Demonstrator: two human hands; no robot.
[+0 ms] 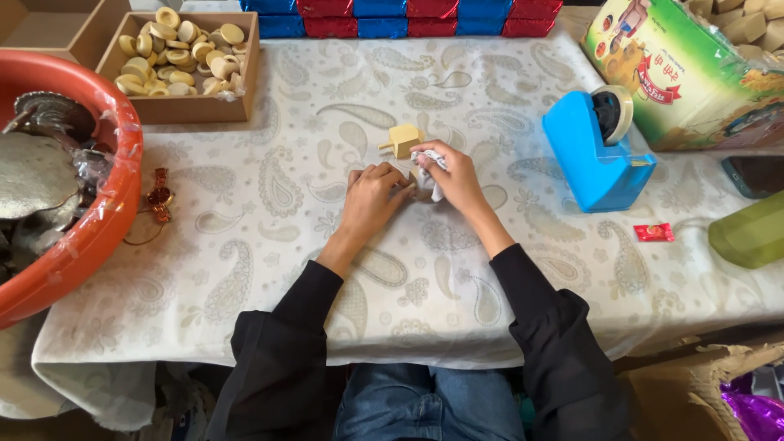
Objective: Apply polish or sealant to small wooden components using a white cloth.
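Covering the whole desk is a pale cloth printed with grey paisley, and every other thing is placed here by where it sits from the blue tape dispenser on that cloth. Largest is the orange tub far to the dispenser's left, at the desk's edge, holding silvery foil-like pieces. Just behind and right of the dispenser stands a green printed carton, and behind it to the left runs a row of shiny red and blue boxes along the back edge. A shallow cardboard tray of round pale discs lies well to the dispenser's left, within easy reach of the person. Right of the dispenser lie a green plastic piece and a dark phone; a small red wrapper lies just in front of it.

Left of the dispenser, near the middle of the desk, both hands meet. The left hand presses flat with curled fingers, seemingly steadying something small that I cannot make out beneath it. The right hand is closed around a crumpled white cloth, touching a small tan wooden block with a peg, which stands on the desk just behind the fingers.
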